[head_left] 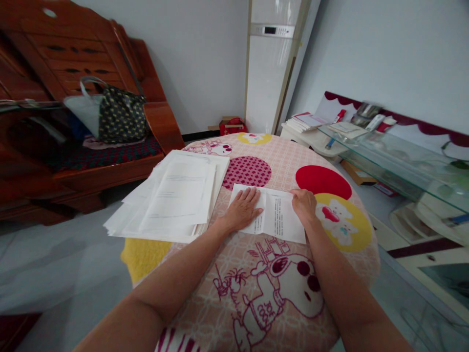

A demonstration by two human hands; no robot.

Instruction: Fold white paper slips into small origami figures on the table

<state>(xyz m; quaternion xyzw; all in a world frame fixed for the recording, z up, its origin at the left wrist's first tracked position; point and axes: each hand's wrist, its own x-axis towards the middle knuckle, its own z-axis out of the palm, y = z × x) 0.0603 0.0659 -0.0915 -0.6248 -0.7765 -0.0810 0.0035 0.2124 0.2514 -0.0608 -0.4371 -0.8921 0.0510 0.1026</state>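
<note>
Left hand (242, 210): flat, fingers slightly spread, atop sheet (278, 215). Right hand (305, 203): curled at sheet's far right corner, pinch unclear. Pile (179, 190): beyond left hand's outer side. Risk: uneven pressure skewing crease.

I'm in a home, in what looks like its living room: a carved wooden settee (84, 58) with a dark patterned bag (122, 115) on its seat, a tall floor-standing air conditioner (269, 68) in the corner, and a cartoon-print cloth (205, 293) over my round worktop (282, 154).
</note>
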